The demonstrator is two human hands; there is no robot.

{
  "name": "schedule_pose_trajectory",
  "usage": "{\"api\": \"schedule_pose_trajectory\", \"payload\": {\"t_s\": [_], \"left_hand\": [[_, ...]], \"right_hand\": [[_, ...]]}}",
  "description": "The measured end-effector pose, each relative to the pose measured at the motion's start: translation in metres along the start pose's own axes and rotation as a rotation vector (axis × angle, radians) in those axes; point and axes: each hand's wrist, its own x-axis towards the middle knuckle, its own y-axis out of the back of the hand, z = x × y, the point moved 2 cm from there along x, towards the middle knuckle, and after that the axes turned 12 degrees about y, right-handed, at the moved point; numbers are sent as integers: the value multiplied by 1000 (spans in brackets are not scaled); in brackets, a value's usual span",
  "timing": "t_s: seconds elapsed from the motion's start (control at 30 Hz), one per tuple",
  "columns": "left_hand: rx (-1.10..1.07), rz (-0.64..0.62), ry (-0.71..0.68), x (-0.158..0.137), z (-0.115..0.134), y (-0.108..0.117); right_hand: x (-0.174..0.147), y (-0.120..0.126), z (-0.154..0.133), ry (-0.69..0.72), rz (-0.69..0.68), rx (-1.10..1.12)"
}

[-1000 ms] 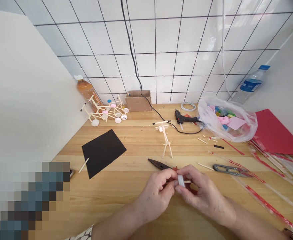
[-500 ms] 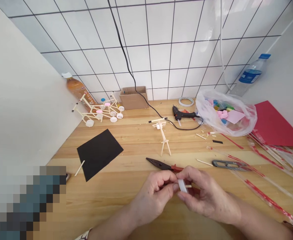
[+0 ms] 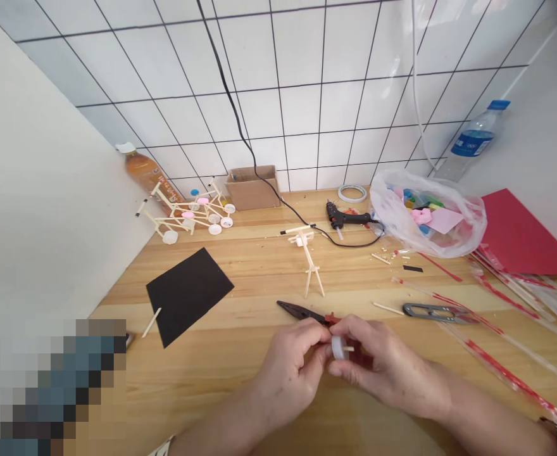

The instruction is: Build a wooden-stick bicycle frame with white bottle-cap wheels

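Observation:
Between my two hands is a white bottle cap [image 3: 338,348] with a thin wooden stick [image 3: 349,349] poking out of its right side. My left hand [image 3: 295,361] pinches at the cap's left, where its fingertips hide what they grip. Thumb and fingers of my right hand [image 3: 387,367] close around the cap's rim. Just behind my hands lie long-nose pliers [image 3: 304,311] with red handles, partly covered by the right fingers. Farther back stands a small frame of wooden sticks [image 3: 309,256] with a white cap on it.
Stick bicycle models [image 3: 188,215] stand at the back left near a tea bottle [image 3: 148,174]. Black card [image 3: 190,294] lies left. A glue gun [image 3: 347,216], a plastic bag of caps [image 3: 428,215], thread snips [image 3: 435,313] and red-marked plastic strips [image 3: 511,378] occupy the right.
Both hands have shifted slightly left with the cap, and the cap has turned so its face and the stick show more. The other objects have not moved.

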Motion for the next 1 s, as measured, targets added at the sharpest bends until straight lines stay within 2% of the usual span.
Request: {"api": "schedule_pose_trajectory", "payload": {"t_s": [0.1, 0.27, 0.63, 1.0], "left_hand": [[7, 15, -18, -1, -3, -3], [-205, -56, 123, 0, 0, -7], [-395, -162, 135, -1, 12, -4], [-448, -221, 165, -3, 15, -2]], "right_hand": [[0, -1, 2, -10, 19, 24], [-1, -1, 3, 27, 99, 30], [-4, 2, -7, 55, 51, -41], [-2, 7, -16, 108, 42, 7]]}}
